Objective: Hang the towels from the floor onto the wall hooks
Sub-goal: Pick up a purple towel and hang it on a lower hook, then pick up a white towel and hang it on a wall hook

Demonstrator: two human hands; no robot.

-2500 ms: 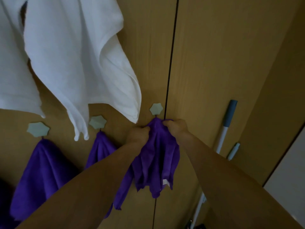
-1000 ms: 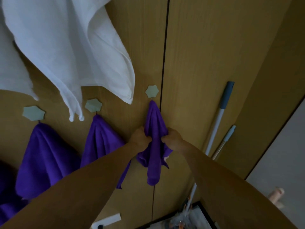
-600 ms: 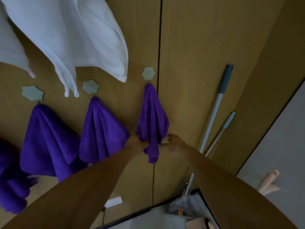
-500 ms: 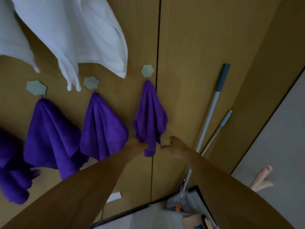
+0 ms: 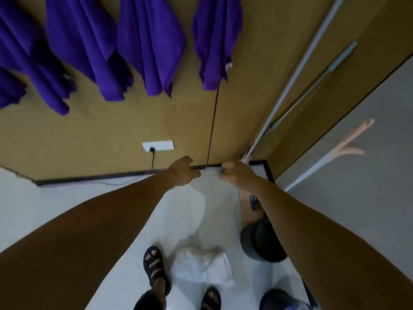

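Home hallway or utility corner: wood-panel wall [image 5: 245, 108] with purple towels [image 5: 152, 45] hung in a row, mop poles [image 5: 297, 70] leaning in the corner, wall socket [image 5: 158, 146], pale floor [image 5: 44, 209].

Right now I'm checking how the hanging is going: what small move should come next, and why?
Probably raise the white towel toward the wall. The left hand and right hand appear to pinch its top edge while it drapes down toward the floor. The purple towels already hang above.
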